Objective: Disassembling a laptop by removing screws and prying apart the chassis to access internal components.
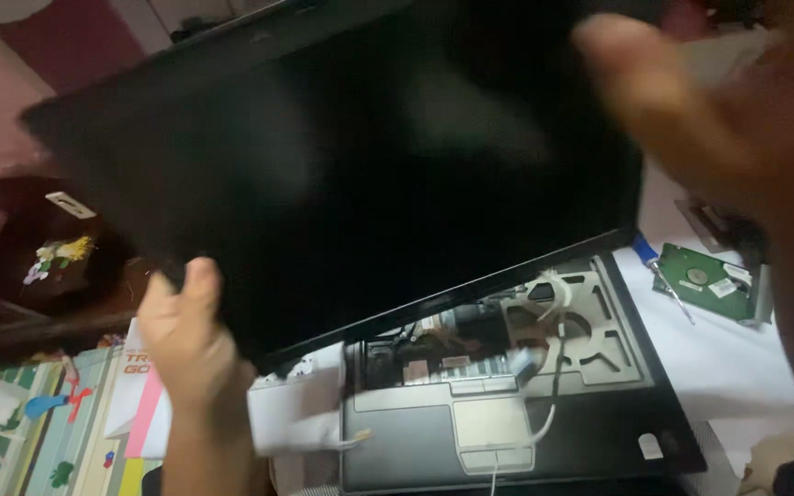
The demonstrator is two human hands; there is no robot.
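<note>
White table (737, 367); tilted screen panel (342, 174) slants down-right.

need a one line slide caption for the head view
Left hand grips the lower edge of a detached black laptop screen panel above an opened laptop base; blurred right hand at its upper right.

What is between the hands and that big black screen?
Nothing visible. The left hand already grips the screen panel at its lower left corner, and the blurred right hand is up at its top right edge.
</note>
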